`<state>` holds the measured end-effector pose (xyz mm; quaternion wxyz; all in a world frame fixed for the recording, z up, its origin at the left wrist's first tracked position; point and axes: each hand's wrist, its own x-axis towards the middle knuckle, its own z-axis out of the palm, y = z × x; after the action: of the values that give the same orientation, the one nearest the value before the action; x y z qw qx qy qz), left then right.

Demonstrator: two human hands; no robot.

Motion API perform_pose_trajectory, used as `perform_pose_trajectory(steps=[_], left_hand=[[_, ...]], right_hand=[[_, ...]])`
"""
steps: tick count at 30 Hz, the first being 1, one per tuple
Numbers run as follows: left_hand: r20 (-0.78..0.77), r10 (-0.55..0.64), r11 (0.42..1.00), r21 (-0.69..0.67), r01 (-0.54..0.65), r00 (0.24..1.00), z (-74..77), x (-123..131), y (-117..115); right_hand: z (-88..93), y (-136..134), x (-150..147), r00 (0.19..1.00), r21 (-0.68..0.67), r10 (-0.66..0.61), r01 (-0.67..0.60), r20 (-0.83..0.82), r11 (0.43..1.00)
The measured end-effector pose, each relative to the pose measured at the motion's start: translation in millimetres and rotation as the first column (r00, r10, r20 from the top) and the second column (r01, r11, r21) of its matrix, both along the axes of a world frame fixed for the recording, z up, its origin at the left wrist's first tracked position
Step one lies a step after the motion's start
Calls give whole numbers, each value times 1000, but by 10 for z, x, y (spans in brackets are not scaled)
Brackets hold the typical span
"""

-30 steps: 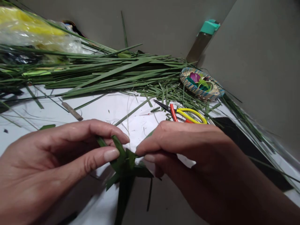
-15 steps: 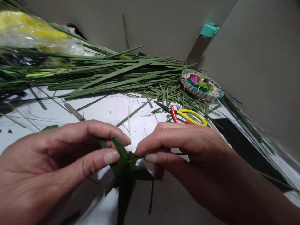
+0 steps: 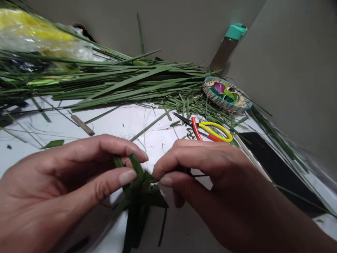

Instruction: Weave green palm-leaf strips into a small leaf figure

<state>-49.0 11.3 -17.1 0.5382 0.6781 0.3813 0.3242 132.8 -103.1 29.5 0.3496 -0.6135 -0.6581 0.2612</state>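
Low in the middle of the head view is a woven piece of dark green leaf strips (image 3: pixel 139 193), its loose ends hanging down. My left hand (image 3: pixel 79 179) pinches its upper left side between thumb and fingers. With thumb and forefinger, my right hand (image 3: pixel 202 179) pinches a thin leaf end at the piece's right side; the exact end is partly covered by the fingertips. A thin dark strand shows behind the right fingers. Beyond the right hand lie scissors (image 3: pixel 210 131) with red and yellow handles, blades pointing left.
Long green leaf strips (image 3: pixel 131 79) lie in a heap across the back, with short offcuts (image 3: pixel 184 103) beside them. A small oval basket (image 3: pixel 207 94) holds coloured pieces. Behind it is a bottle (image 3: pixel 228 45). Also around are a wooden stick (image 3: pixel 83 125), a black flat object (image 3: pixel 279 168) and plastic bags (image 3: pixel 44 38).
The lower part of the woven piece and its hanging ends have swung slightly left. My right hand has shifted a little, still pinching at the piece's right side; the left keeps its hold.
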Motion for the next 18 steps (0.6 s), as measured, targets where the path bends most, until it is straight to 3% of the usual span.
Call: perform_pose_trajectory(steps=[7,13,18], left_hand=[[-139,-67,990,117,84,988,18,-204,-55],[-151,-86,979,168,112,985,-10,-241,-87],[-26,-54,998,41,55,998,-94,-325,-49]], right_hand=[[-33,41,0,999,-1,44,-44,11,999],[-43,-14,86,987,-23,70,-74,-146,997],[-45,-18,25,967,-71,26,-45,-253,996]])
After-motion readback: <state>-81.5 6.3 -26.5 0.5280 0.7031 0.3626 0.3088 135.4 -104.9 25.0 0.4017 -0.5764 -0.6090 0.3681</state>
